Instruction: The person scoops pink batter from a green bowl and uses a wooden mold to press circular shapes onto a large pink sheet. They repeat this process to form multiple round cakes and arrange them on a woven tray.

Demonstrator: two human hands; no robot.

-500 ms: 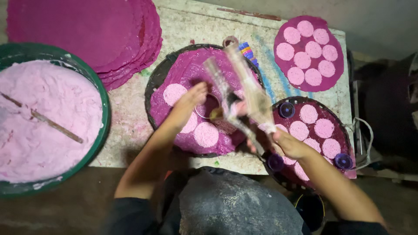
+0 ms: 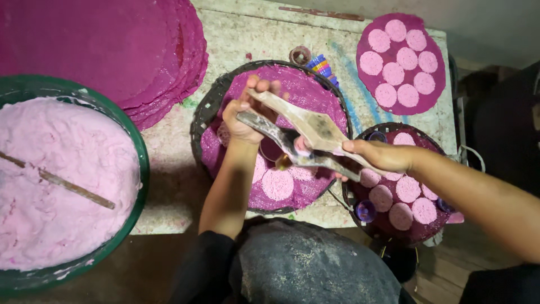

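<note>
pale pink discs [image 2: 278, 184] on magenta sheet [image 2: 315, 93], green basin [image 2: 138, 163] of pink paste [image 2: 56, 180]

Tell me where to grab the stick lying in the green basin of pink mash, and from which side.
Grip the stick at its lower right end, coming from above. That end lies bare on top of the pink mash, well inside the green basin rim, while the other end runs off the picture's left edge.

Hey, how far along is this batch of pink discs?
Done: the far mat holds eight pale discs, and the right tray holds several more. In hand: the left hand and right hand work a hinged wooden press over the middle tray, which holds few discs. Left: the green basin is full of pink paste.
</note>
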